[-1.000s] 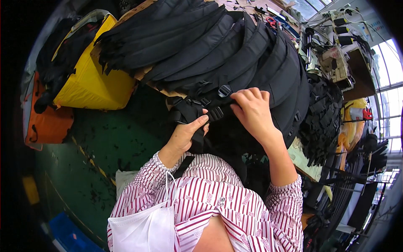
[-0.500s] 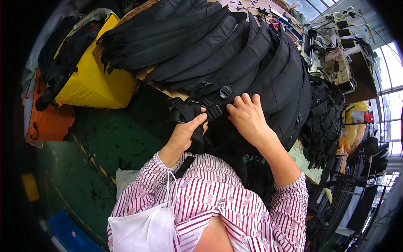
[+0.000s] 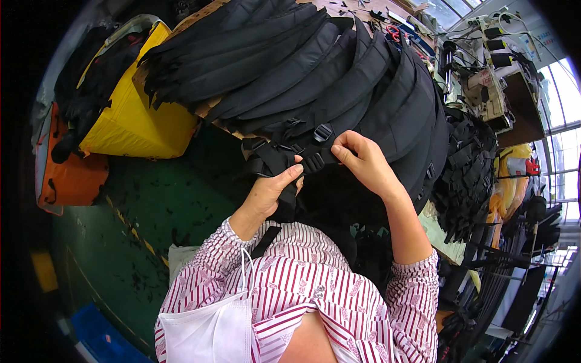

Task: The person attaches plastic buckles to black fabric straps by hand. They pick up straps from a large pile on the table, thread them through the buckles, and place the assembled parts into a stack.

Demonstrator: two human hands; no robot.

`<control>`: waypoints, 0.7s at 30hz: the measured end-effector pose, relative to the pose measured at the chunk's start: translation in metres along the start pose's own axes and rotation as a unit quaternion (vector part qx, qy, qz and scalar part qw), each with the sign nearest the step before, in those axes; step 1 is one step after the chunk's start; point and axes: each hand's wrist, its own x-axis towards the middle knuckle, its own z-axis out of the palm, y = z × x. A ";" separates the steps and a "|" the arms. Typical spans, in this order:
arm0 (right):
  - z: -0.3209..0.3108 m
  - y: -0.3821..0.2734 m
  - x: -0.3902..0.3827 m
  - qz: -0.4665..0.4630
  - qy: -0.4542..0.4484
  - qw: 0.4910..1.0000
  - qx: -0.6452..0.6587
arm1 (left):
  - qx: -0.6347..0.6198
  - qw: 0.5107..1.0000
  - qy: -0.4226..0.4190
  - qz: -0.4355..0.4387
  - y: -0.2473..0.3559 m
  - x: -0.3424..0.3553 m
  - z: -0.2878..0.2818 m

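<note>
Many curved, padded black shoulder straps (image 3: 296, 91) lie fanned over one another in front of me. My left hand (image 3: 270, 189) grips a black plastic strap buckle (image 3: 313, 162) at the pile's near edge, thumb on top, with a bunch of black webbing (image 3: 266, 160) beside it. My right hand (image 3: 365, 163) is closed in a pinch just right of that buckle, on a black webbing strap that is hard to see against the dark pile. A second black buckle (image 3: 323, 132) lies on the straps just above.
A yellow bin (image 3: 136, 121) and an orange bin (image 3: 66, 169) stand at the left. Green floor (image 3: 151, 199) is strewn with black scraps. A heap of black webbing pieces (image 3: 466, 169) hangs at the right, below a machine (image 3: 493, 97). Red-handled scissors (image 3: 394, 33) lie at the far end.
My right hand has gone from lying with bent fingers on the straps to a pinch turned toward the buckle. The buckle in my left hand has shifted slightly.
</note>
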 end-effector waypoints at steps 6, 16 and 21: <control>-0.002 0.004 0.002 0.012 -0.003 0.997 0.071 | -0.002 1.000 -0.010 -0.015 0.000 0.004 0.003; -0.011 0.008 0.004 0.052 -0.038 0.985 0.159 | -0.012 0.999 -0.026 -0.039 0.002 0.010 0.012; -0.012 0.009 0.005 0.055 -0.052 0.981 0.177 | -0.018 0.998 -0.034 -0.046 0.000 0.014 0.012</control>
